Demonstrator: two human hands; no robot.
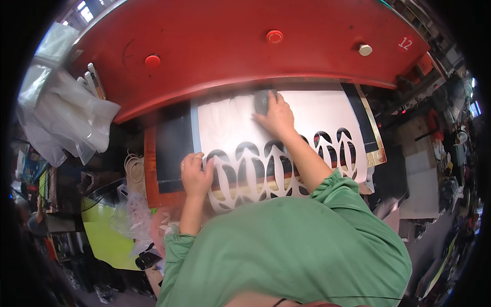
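A white sheet point(235, 117) of leather-like material lies on the dark bed of a red machine. Rows of curved, leaf-shaped openings point(250, 166) are cut through its near half, and the bed shows through them. At the sheet's far side, my right hand point(279, 116) has its thumb and fingers around a dark, rounded block point(262, 102). The palm hides part of that block, so its exact kind cannot be told. My left hand point(196, 174) rests at the sheet's left edge near the cut openings, fingers bent forward and thumb apart, with nothing visible in it.
Above the bed hangs the red machine head point(215, 41), with a red button point(152, 61), another red knob point(274, 37) and a silver knob point(364, 49). Clear plastic bags point(76, 107) and white pens point(92, 79) are at its left. A bright green sheet point(110, 238) lies lower left.
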